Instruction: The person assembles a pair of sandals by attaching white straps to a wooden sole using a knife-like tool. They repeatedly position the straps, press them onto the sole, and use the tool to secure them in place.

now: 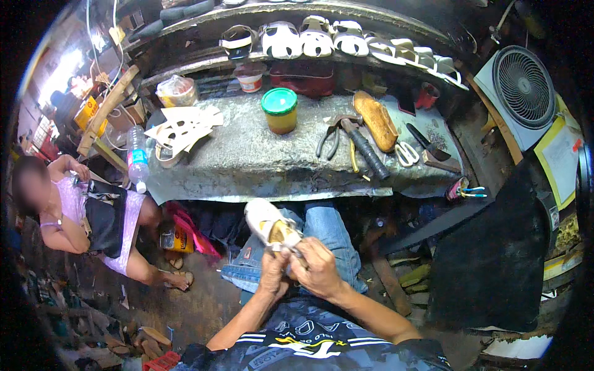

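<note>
Over my lap is a white shoe (258,214) with cut-outs and a tan inside, its toe pointing away from me toward the bench. My left hand (272,273) is closed on the heel end. Beside it, my right hand (317,266) pinches the same end at its right side, where a narrow dark piece shows near the fingers; I cannot make out what it is. The fingers partly hide the heel and straps.
Ahead is a workbench (229,157) holding a green-lidded tub (279,110), white cut pieces (185,128), a hammer (365,148), pincers (329,139), a shoe last (375,120) and scissors (406,154). Finished-looking sandals (281,40) line a shelf. A person (93,210) sits at left; a fan (525,86) stands right.
</note>
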`<action>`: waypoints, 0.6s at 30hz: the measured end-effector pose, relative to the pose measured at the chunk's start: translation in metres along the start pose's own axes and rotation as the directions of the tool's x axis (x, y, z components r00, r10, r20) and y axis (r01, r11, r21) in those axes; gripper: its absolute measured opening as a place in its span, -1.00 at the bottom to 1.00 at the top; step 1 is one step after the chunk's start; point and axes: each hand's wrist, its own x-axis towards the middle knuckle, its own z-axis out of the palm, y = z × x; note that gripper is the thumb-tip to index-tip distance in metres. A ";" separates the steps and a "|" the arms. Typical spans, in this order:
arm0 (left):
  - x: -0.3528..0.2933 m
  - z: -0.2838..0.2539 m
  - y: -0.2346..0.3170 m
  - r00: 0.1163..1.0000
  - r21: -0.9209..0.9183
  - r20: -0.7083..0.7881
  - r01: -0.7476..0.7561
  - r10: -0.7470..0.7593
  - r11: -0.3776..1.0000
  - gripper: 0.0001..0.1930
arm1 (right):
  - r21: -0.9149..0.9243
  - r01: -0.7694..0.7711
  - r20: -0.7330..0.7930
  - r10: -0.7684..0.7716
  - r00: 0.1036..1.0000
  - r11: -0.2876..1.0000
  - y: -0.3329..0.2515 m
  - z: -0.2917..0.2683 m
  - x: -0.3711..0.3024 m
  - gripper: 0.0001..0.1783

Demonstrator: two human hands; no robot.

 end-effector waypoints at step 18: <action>0.024 -0.079 0.026 0.970 -0.461 -0.214 0.006 -0.118 0.887 0.07 | 0.238 0.259 0.343 -0.330 0.879 0.936 0.015 -0.044 0.026 -0.85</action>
